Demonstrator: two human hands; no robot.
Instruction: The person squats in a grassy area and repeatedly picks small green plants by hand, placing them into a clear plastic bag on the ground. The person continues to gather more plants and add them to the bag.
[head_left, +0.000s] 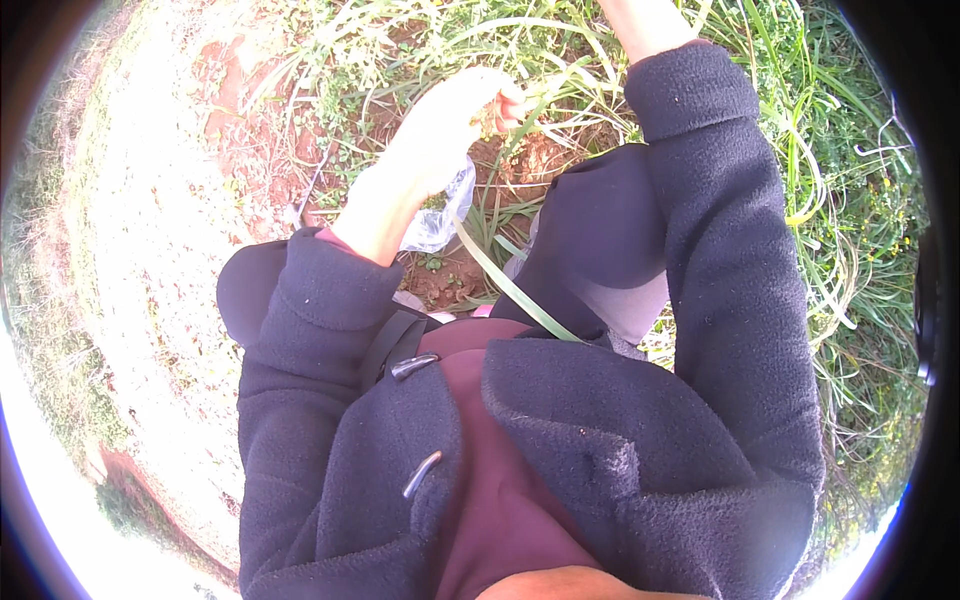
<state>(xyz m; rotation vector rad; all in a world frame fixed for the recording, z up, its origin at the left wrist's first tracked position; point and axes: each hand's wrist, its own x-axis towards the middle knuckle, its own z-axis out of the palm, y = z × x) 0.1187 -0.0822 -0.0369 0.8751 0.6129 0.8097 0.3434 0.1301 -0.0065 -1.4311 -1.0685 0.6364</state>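
My left hand (454, 112), washed out by sunlight, is over the grass with its fingers curled in. Small yellowish-green plant stems (491, 120) show between the fingertips, and grass blades (562, 94) lie just past them. A clear plastic bag (439, 221) hangs below the hand, against the wrist; what holds it is hidden. From near the bag, one long flat grass blade (510, 285) slants down across my lap. My right hand is beyond the top edge; only its bare wrist (652, 30) and dark sleeve show, above long grass.
My bent knees, the right one (600, 217) in dark trousers, flank a patch of reddish soil (450, 281). Dense green grass (847, 225) with small yellow flowers grows on the right. Sunlit, overexposed ground (165, 300) stretches left. A thin stick-like object (311, 184) is beside my left wrist.
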